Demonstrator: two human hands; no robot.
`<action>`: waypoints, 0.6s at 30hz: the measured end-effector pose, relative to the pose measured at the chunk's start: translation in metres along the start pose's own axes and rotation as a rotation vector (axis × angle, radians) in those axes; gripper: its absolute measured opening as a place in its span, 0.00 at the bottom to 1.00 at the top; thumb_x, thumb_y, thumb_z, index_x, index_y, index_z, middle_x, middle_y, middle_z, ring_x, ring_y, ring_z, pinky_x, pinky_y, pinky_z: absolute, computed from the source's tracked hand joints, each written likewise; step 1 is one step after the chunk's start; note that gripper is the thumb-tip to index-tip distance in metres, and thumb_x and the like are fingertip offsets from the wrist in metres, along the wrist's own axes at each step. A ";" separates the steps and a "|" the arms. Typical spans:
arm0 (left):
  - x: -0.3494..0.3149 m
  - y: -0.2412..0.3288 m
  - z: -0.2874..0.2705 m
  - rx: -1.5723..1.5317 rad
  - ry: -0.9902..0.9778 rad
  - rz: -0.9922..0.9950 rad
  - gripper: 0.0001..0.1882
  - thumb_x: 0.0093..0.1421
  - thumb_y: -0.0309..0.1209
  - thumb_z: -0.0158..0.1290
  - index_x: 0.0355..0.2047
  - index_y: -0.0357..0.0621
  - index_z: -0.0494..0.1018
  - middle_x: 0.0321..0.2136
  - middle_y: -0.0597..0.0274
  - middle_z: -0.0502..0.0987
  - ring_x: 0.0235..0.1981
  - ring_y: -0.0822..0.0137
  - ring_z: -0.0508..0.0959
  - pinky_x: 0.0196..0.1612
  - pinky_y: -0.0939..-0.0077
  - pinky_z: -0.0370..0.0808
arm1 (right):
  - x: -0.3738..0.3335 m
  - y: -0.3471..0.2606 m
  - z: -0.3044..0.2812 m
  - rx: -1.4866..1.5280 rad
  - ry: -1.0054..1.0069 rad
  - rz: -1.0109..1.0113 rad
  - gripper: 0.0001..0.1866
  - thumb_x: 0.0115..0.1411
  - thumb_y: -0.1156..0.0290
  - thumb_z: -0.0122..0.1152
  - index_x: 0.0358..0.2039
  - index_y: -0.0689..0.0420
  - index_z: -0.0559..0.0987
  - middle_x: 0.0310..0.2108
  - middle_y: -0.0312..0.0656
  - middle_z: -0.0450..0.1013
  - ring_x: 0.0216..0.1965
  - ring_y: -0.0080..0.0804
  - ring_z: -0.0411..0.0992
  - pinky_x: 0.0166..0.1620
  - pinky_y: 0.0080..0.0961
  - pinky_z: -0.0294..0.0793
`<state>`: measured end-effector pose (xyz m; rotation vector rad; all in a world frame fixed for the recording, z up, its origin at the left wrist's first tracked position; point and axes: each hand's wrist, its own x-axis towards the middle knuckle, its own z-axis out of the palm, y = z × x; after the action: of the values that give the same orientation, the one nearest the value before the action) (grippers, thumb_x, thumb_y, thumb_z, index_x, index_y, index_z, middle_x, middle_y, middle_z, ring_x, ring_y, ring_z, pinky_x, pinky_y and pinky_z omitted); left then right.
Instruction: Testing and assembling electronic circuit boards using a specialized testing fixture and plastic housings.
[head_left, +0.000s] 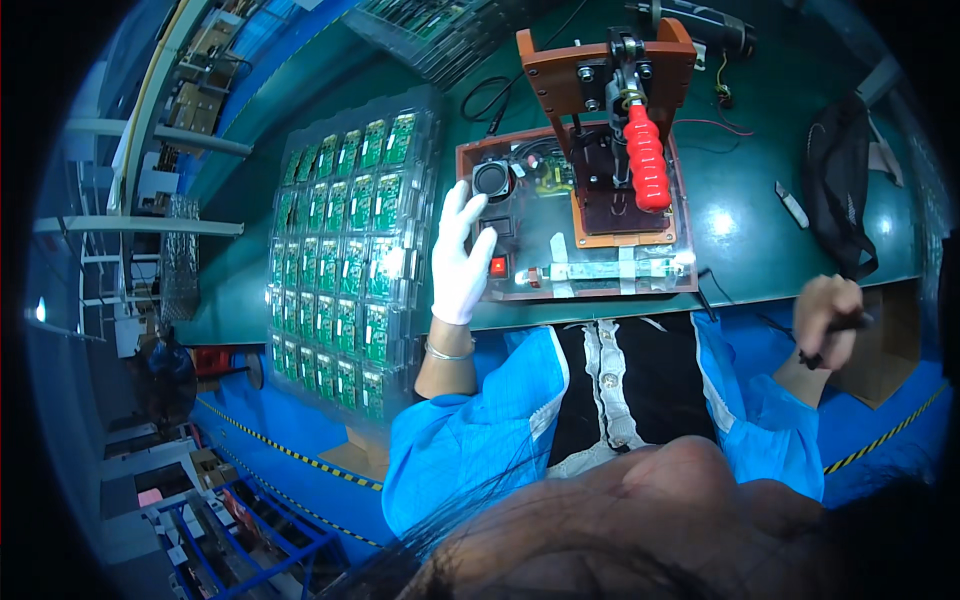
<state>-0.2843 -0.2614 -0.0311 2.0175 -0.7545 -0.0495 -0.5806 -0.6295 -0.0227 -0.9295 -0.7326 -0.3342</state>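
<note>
My left hand (pixel 460 258), in a white glove, lies at the left edge of a test fixture box (pixel 530 218). Its fingers are apart with nothing between them, the tips close to a small round black speaker (pixel 491 179). Beside the thumb is a lit red rocker switch (pixel 498 266). Over the box stands a toggle clamp with a red ribbed handle (pixel 647 160) on an orange frame (pixel 608 78). Off the table's front edge at the right, my bare right hand (pixel 829 318) is closed around a slim black object, its kind unclear.
Left of the box, a clear plastic tray (pixel 425 150) holds rows of green circuit boards (pixel 330 255). More trays (pixel 430 40) sit at the back. A utility knife (pixel 791 204) and a black bag (pixel 838 185) lie at the right; a cardboard box (pixel 880 345) stands below.
</note>
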 end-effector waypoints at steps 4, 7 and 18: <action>0.001 0.002 0.006 -0.055 0.062 -0.007 0.25 0.57 0.16 0.49 0.57 0.38 0.73 0.66 0.48 0.66 0.67 0.54 0.66 0.68 0.65 0.62 | -0.013 -0.001 0.014 -0.087 0.122 0.016 0.35 0.49 0.73 0.76 0.59 0.56 0.72 0.30 0.50 0.82 0.20 0.29 0.76 0.22 0.17 0.72; 0.001 0.003 0.009 -0.086 0.095 -0.022 0.24 0.58 0.15 0.48 0.56 0.37 0.74 0.65 0.49 0.67 0.65 0.56 0.68 0.67 0.67 0.64 | 0.007 0.022 0.040 -0.852 0.696 0.576 0.33 0.48 0.77 0.73 0.57 0.58 0.75 0.33 0.46 0.82 0.23 0.26 0.74 0.30 0.17 0.74; -0.002 -0.001 0.006 -0.172 0.130 -0.045 0.22 0.58 0.14 0.47 0.52 0.35 0.75 0.60 0.51 0.73 0.60 0.58 0.73 0.63 0.70 0.68 | 0.039 0.084 0.030 -1.258 0.409 0.602 0.34 0.45 0.79 0.75 0.56 0.60 0.76 0.49 0.46 0.80 0.40 0.34 0.77 0.35 0.22 0.75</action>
<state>-0.2873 -0.2650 -0.0359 1.8549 -0.6021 -0.0083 -0.5190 -0.5556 -0.0352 -2.1129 0.2598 -0.4211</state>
